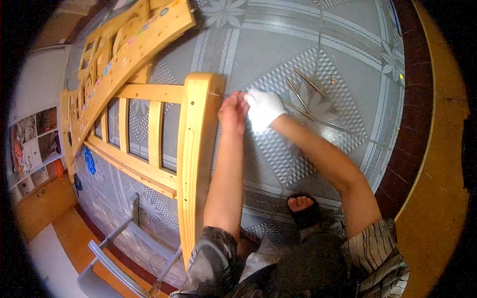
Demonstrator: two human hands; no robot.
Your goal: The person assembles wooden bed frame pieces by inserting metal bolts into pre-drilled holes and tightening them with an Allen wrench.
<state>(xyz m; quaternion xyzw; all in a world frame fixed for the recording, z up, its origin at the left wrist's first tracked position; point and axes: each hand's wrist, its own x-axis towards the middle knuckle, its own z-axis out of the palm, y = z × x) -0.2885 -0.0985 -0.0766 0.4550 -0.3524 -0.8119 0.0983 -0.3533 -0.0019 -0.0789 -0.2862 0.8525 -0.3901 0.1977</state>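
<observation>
My left hand point(232, 114), bare, has its fingers closed around a thin metal rod point(240, 96) just beside the wooden post point(198, 104). The rod points at a hole in the post's side; how deep it sits there I cannot tell. My right hand point(264, 108), in a white glove, is pinched on the same rod, touching the left fingertips. The post ends a slatted pine bed frame point(141, 93). On the floor right of the glove lie long metal rods point(309, 82), one partly hidden by the glove, with a small brass-coloured piece point(334, 80) beyond.
Another pine panel point(124, 62) with stickers leans across the frame at upper left. A grey metal chair point(119, 268) stands at lower left. Blue material point(89, 160) lies by the frame, with white shelving point(37, 144) further left. My sandalled foot point(302, 203) rests on the tiles.
</observation>
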